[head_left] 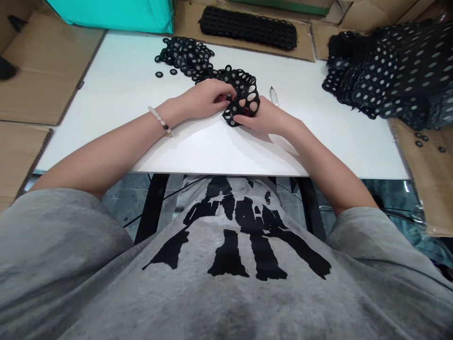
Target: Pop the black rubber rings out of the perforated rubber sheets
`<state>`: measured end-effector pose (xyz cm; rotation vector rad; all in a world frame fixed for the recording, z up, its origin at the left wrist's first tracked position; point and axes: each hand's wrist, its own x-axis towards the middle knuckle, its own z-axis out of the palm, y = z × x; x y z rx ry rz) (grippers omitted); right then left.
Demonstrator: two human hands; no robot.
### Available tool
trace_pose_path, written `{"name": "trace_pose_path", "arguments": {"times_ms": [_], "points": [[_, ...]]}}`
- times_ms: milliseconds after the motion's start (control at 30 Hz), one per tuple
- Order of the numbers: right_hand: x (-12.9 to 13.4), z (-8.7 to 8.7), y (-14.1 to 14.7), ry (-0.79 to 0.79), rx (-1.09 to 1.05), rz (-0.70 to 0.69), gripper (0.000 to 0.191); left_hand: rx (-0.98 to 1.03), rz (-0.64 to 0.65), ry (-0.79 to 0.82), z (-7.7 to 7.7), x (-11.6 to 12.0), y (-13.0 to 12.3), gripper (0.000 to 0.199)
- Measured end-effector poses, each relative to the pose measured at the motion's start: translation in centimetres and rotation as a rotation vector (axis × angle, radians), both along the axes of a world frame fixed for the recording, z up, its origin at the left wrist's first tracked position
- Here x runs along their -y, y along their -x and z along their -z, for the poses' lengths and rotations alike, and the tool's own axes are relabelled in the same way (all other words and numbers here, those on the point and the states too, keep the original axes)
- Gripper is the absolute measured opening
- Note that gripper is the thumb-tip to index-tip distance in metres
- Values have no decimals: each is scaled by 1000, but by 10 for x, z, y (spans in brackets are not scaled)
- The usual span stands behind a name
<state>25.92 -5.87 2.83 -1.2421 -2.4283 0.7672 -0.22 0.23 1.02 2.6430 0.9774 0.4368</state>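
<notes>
A black sheet with round holes is bunched up above the white table. My right hand grips its right side, with the thumb over the lower edge and the fingers behind, partly seen through the holes. At the sheet's left side, my left hand has its thumb and fingers curled together; what they pinch is too small to make out. Just beyond the left hand lies a pile of small black rings with grey centres, reaching up to the sheet.
Stacked black perforated sheets cover the right back corner. A black perforated bundle lies on cardboard at the back, beside a turquoise bag. A pen lies behind my right hand. Cardboard borders the left side.
</notes>
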Motion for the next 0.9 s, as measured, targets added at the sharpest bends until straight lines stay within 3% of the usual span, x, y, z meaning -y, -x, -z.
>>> {"name": "trace_pose_path", "arguments": {"times_ms": [300, 567, 900], "points": [[5, -8, 2, 37, 19, 28, 32, 23, -2, -19, 3, -2, 0, 32], [2, -1, 0, 50, -37, 24, 32, 55, 47, 5, 4, -7, 3, 25], [2, -2, 2, 54, -34, 12, 30, 60, 51, -1, 9, -8, 4, 36]]}}
